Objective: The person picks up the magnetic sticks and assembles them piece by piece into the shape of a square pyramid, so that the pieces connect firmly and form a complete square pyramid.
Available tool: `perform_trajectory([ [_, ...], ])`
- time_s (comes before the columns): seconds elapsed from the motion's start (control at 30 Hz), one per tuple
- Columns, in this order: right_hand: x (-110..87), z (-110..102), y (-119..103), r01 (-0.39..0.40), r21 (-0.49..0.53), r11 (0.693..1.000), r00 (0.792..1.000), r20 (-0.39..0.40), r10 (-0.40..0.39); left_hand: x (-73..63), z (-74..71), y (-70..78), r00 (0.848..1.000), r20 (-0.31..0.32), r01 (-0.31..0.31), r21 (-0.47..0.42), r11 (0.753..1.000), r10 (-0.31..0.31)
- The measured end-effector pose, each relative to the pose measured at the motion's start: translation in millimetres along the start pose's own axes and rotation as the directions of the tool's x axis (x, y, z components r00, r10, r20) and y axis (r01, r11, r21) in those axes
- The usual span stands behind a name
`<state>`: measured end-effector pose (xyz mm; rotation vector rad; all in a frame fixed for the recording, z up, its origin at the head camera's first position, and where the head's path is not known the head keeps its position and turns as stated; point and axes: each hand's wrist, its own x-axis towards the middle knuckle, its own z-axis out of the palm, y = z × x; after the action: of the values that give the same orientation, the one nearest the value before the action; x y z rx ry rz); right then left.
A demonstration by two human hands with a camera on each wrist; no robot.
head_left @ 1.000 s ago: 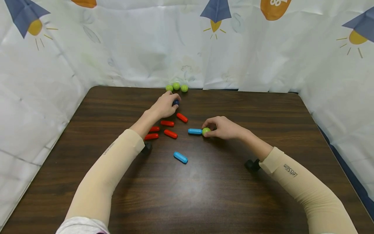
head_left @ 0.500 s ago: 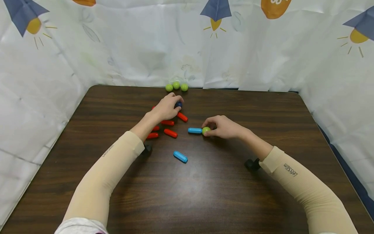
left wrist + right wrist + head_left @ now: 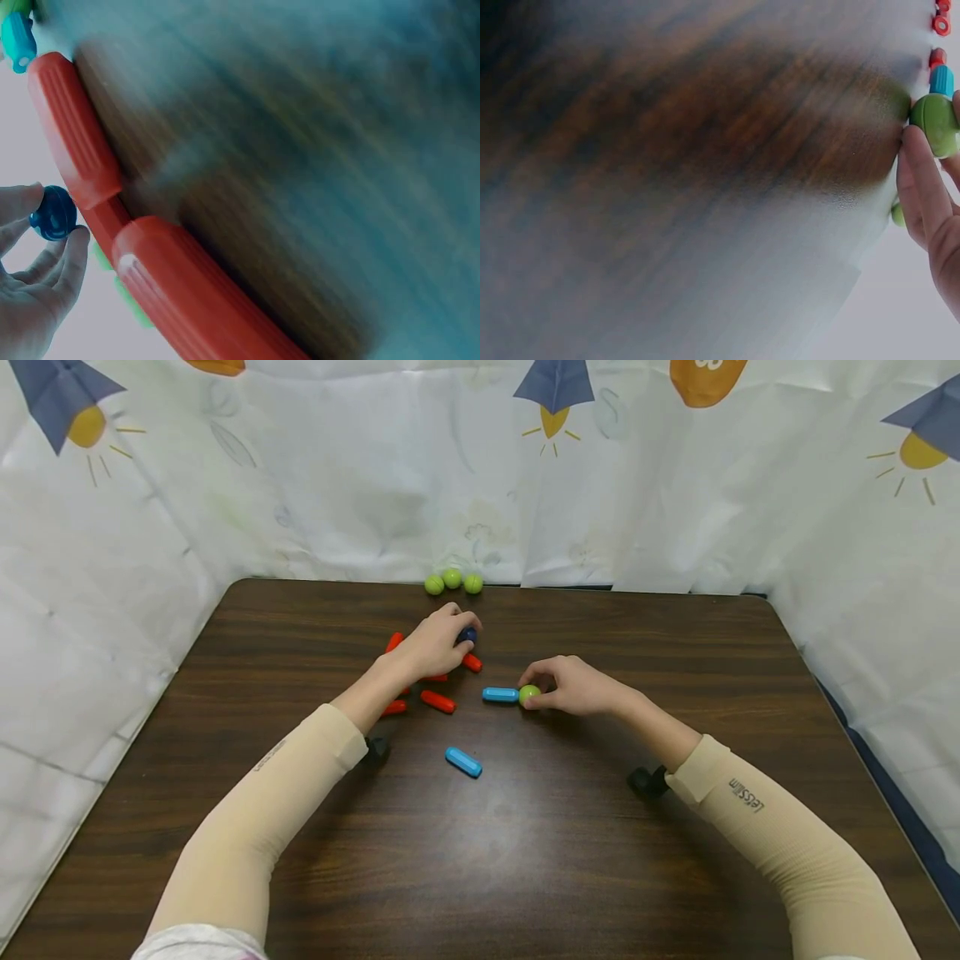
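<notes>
Between thumb and fingers, my left hand [image 3: 435, 643] pinches a dark blue ball [image 3: 54, 214], which the left wrist view shows held above the red rods. The far red rod [image 3: 472, 662] lies just below that hand. My right hand [image 3: 576, 687] holds a green ball [image 3: 529, 695] on the table, against the right end of a light blue rod [image 3: 500, 695]. In the right wrist view, the thumb and fingers lie around the green ball [image 3: 934, 124]. Another light blue rod [image 3: 463, 762] lies nearer the front.
Several red rods [image 3: 438, 702] lie around and partly under the left forearm. Three green balls [image 3: 452, 578] stand at the back edge of the brown table [image 3: 525, 860]. A white printed curtain [image 3: 337, 485] hangs behind and at both sides.
My left hand has moved right and slightly toward the front with the dark blue ball, uncovering a red rod on its left. My right hand and the green ball have stayed in place.
</notes>
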<state>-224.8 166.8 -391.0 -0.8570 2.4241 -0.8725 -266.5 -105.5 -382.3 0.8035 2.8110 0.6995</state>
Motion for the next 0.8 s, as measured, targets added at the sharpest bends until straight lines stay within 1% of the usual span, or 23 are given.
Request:
perform_trajectory([
  [0.2, 0.4, 0.4, -0.8, -0.006, -0.008, 1.0, 1.0, -0.001, 0.006, -3.4, 0.3, 6.8, 1.0, -0.002, -0.02, -0.006, 1.0, 0.02],
  [0.37, -0.3, 1.2, -1.7, -0.007, -0.011, 1.0, 1.0, -0.004, 0.007, -8.4, 2.9, 10.9, 1.0, 0.009, -0.028, -0.021, 0.999, 0.028],
  [0.53, -1.6, 2.1, -3.0, -0.001, -0.01, 1.0, 1.0, -0.007, 0.001, -12.1, 5.3, 13.0, 0.999, 0.021, -0.029, -0.045, 0.999, 0.03],
  [0.8, -2.6, 2.1, -4.3, 0.011, -0.019, 1.0, 1.0, -0.017, -0.011, -15.7, 8.4, 15.1, 0.999, 0.032, -0.042, -0.037, 0.998, 0.043],
])
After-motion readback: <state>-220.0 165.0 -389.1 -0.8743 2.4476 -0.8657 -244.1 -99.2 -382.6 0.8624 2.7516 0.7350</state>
